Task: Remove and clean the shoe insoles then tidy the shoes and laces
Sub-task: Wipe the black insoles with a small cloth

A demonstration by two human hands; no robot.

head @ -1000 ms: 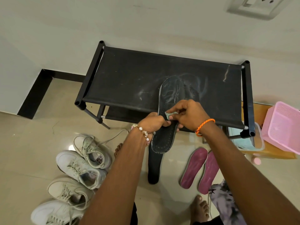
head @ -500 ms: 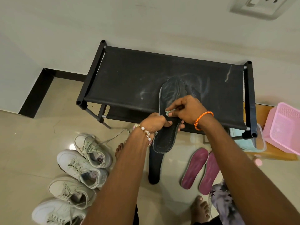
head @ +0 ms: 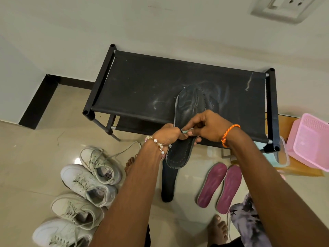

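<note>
Above the dusty black rack (head: 142, 86), the left hand (head: 167, 135) grips a black insole (head: 188, 111); the right hand (head: 208, 127) pinches a small cloth (head: 186, 132). Rack dust could re-soil the insole.

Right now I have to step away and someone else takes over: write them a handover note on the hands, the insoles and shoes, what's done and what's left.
Left hand grips the black insole at its middle, toe end resting on the rack.
Right hand pinches a small pale wipe against that insole.
A second black insole and two pink insoles lie on the floor.
Four white shoes sit at left on the floor, laces loose.
Done: insoles are out.
Left: finish wiping this insole; I cannot tell which others are clean; then tidy shoes and laces.
</note>
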